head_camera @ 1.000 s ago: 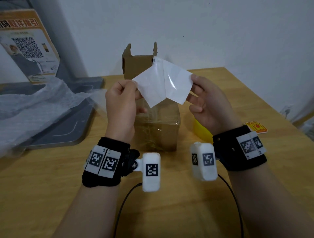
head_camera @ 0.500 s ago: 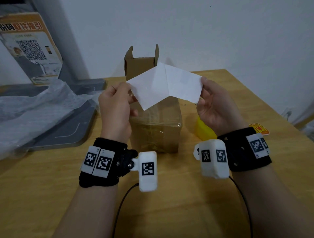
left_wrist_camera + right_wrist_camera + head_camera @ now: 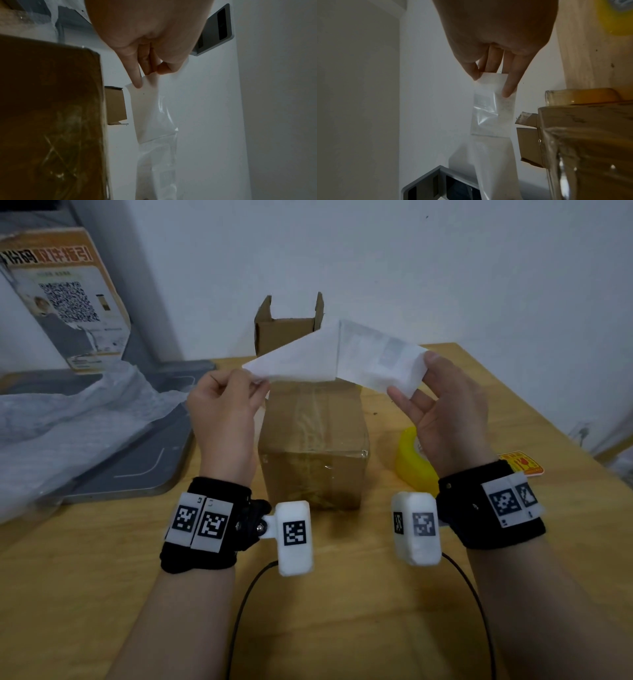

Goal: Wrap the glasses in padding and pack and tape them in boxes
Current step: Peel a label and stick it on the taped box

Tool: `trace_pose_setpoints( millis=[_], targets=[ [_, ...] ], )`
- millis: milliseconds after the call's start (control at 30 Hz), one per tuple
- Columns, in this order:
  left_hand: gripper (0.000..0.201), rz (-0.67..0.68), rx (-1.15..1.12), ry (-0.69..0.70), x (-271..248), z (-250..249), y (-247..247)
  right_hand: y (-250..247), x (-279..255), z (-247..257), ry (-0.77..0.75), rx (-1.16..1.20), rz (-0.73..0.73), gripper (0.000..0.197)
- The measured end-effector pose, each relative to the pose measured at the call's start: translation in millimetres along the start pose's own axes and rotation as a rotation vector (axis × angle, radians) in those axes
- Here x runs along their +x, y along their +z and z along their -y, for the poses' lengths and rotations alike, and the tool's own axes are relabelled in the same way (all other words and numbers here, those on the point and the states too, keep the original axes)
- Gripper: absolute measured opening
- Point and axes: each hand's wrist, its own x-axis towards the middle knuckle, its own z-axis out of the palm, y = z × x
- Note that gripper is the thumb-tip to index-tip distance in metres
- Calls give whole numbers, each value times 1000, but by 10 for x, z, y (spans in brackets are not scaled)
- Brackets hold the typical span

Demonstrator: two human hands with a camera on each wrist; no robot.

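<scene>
At nine o'clock of the wooden table (image 3: 342, 611), crumpled bubble wrap (image 3: 78, 422) is seen draped over a grey slab (image 3: 144, 474), with a printed cardboard sign (image 3: 65, 299) standing behind it. The left corner of a creased white sheet (image 3: 308, 357) is pinched by the left hand (image 3: 222, 419), thumb against curled fingers. Directly beneath the sheet, at the centre, a taped cardboard box (image 3: 313, 450) is set, and an open carton (image 3: 284, 330) stands at twelve o'clock behind it. The sheet's right end is grasped by the right hand (image 3: 445, 412). A yellow tape roll (image 3: 409, 460) is partly hidden behind that hand at three o'clock, and an orange sticker (image 3: 522, 463) lies further right.
</scene>
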Motion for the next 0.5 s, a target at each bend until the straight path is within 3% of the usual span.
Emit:
trace_pose_setpoints(
  millis=[233,367,500],
  targets=[
    [2,-145,137,88,276,72,-280,-29,23,8,-84,-20,-79,18],
    [19,-271,211,122,413,98,-506,27,-26,-7,-122,-91,-61,10],
    [11,-300,358,140,442,174,-728,112,-121,-65,-156,-168,-41,3]
  ],
)
